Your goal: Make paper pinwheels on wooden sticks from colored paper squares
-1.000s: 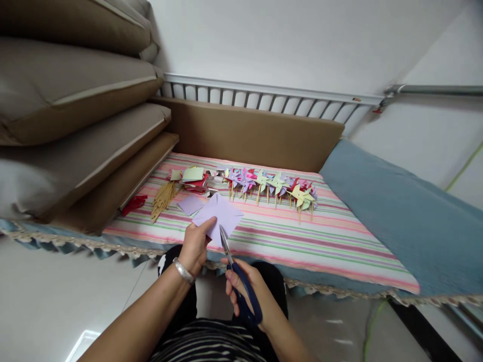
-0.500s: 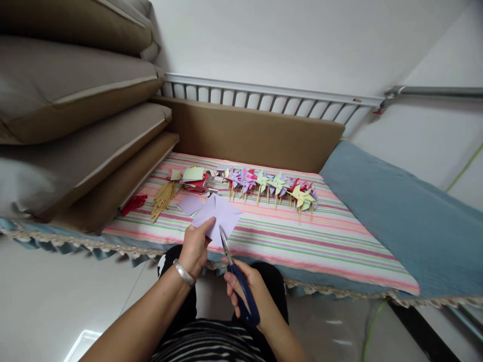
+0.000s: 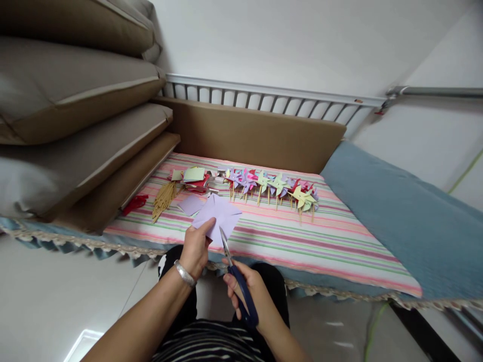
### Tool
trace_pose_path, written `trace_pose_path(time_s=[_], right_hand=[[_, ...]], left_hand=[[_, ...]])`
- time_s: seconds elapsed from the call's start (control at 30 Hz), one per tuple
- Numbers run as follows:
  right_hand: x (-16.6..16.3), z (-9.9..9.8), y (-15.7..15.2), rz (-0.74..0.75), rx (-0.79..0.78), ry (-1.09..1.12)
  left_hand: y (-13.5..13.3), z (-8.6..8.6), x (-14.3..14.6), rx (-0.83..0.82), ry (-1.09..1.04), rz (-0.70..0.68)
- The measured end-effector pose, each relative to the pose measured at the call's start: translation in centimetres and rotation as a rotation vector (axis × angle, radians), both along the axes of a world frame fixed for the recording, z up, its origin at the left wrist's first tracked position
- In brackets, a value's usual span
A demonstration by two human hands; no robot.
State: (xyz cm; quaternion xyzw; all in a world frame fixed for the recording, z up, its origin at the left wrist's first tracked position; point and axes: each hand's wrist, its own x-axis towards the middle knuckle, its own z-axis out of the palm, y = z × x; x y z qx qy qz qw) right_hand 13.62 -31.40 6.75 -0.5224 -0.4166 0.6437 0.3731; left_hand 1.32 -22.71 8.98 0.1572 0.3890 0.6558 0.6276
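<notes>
My left hand [image 3: 196, 244] pinches a square sheet of lilac paper [image 3: 219, 213] by its near left edge, thumb on top. Slits run inward from some of its corners. In my right hand [image 3: 247, 286] is a pair of scissors [image 3: 243, 296] with dark blue handles, its blades lying at the near corner of the sheet and looking closed or nearly so. Just beyond my left hand lies more lilac paper [image 3: 190, 204] on the striped cloth. Finished paper pinwheels [image 3: 279, 185] on sticks lie in a row farther back.
A bundle of thin sticks [image 3: 164, 200], a pile of coloured paper squares [image 3: 194, 176] and a red bunch [image 3: 135, 204] lie on the striped cloth [image 3: 302, 246]. Stacked cushions [image 3: 83, 100] rise at the left. Behind stand a brown board [image 3: 256, 133] and a radiator [image 3: 264, 95].
Almost nothing differs. The view has shifted very slightly, and both hands keep their hold on the paper and the scissors.
</notes>
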Motion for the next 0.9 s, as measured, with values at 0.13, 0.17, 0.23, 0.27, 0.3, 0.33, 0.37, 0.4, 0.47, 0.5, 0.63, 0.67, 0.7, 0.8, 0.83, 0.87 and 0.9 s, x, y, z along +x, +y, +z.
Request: trace_pose_path(time_s=[0.13, 0.17, 0.23, 0.27, 0.3, 0.33, 0.37, 0.4, 0.47, 0.5, 0.63, 0.67, 0.7, 0.8, 0.83, 0.87, 0.9], right_hand=[[0.0, -0.2, 0.1, 0.006, -0.007, -0.034], [0.1, -0.4, 0.1, 0.010, -0.015, -0.043], [0.2, -0.7, 0.2, 0.025, -0.020, -0.063], [0.2, -1.0, 0.3, 0.037, -0.014, -0.073], [0.3, -1.2, 0.3, 0.048, -0.005, -0.081], [0.4, -1.6, 0.3, 0.063, 0.006, -0.084], [0.6, -2.0, 0.2, 0.080, 0.017, -0.079], [0.7, -2.4, 0.1, 0.099, 0.026, -0.069], [1.3, -3.4, -0.1, 0.133, 0.046, -0.048], [1.6, -4.0, -0.2, 0.146, 0.056, -0.043], [3.9, -6.0, -0.4, 0.074, 0.051, -0.032], [4.6, -6.3, -0.3, 0.060, 0.033, -0.011], [5.3, -6.5, -0.2, 0.050, 0.016, 0.011], [7.1, -6.8, 0.2, -0.022, -0.032, 0.059], [7.6, -6.9, 0.4, -0.067, -0.044, 0.070], [8.0, -7.0, 0.5, -0.116, -0.051, 0.081], [8.3, -7.2, 0.6, -0.169, -0.055, 0.091]], left_hand=[[0.1, -0.2, -0.1, -0.016, 0.009, -0.004], [0.1, -0.2, 0.0, -0.024, 0.007, -0.006], [0.2, -0.4, 0.0, -0.029, -0.005, -0.005], [0.2, -0.5, 0.0, -0.028, -0.011, -0.003], [0.2, -0.7, 0.0, -0.029, -0.015, 0.000], [0.3, -1.0, 0.0, -0.036, -0.015, 0.006], [0.4, -1.3, -0.1, -0.052, -0.009, 0.013], [0.5, -1.8, -0.3, -0.073, 0.003, 0.019], [1.0, -3.1, -1.0, -0.125, 0.045, 0.030], [1.5, -3.9, -1.6, -0.150, 0.071, 0.036], [4.6, -7.1, -5.1, -0.256, 0.180, 0.076], [5.8, -7.7, -6.1, -0.277, 0.205, 0.084], [7.0, -8.1, -7.0, -0.294, 0.228, 0.087], [11.1, -8.9, -9.0, -0.318, 0.287, 0.071], [12.4, -9.0, -9.3, -0.318, 0.300, 0.064], [13.6, -9.2, -9.5, -0.315, 0.311, 0.060], [14.7, -9.3, -9.6, -0.296, 0.316, 0.063]])
